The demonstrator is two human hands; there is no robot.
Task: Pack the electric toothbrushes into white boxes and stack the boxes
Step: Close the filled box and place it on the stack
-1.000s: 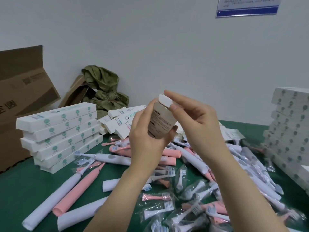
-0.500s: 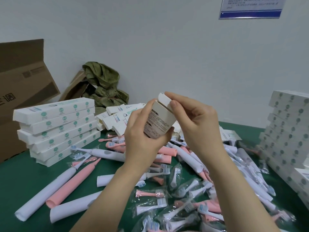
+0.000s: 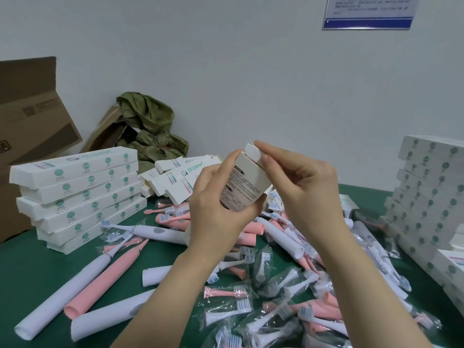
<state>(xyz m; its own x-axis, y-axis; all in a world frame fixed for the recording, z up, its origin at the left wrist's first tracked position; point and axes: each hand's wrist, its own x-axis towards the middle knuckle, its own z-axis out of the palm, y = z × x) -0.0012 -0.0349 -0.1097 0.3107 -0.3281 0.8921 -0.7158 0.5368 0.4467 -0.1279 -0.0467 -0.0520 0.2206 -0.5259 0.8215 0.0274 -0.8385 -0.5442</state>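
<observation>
I hold a white box (image 3: 244, 187) upright at chest height, printed text facing me. My left hand (image 3: 218, 212) grips its lower body with fingers curled around it. My right hand (image 3: 303, 187) pinches the end flap (image 3: 253, 150) at the top between finger and thumb. Below, white and pink electric toothbrush handles (image 3: 105, 280) and several bagged brush heads (image 3: 263, 285) lie strewn on the green table (image 3: 25, 267). A stack of closed white boxes (image 3: 77, 194) stands at the left, and another stack (image 3: 429, 197) at the right.
Flat unfolded white cartons (image 3: 175, 179) lie behind my hands. A brown cardboard carton (image 3: 27, 136) stands at the far left, with a crumpled green bag (image 3: 148, 129) against the white wall. A blue-edged notice (image 3: 369, 11) hangs on the wall at top right.
The box has stayed in both hands. My right fingers have shifted slightly on the top flap, and the view has drifted a little.
</observation>
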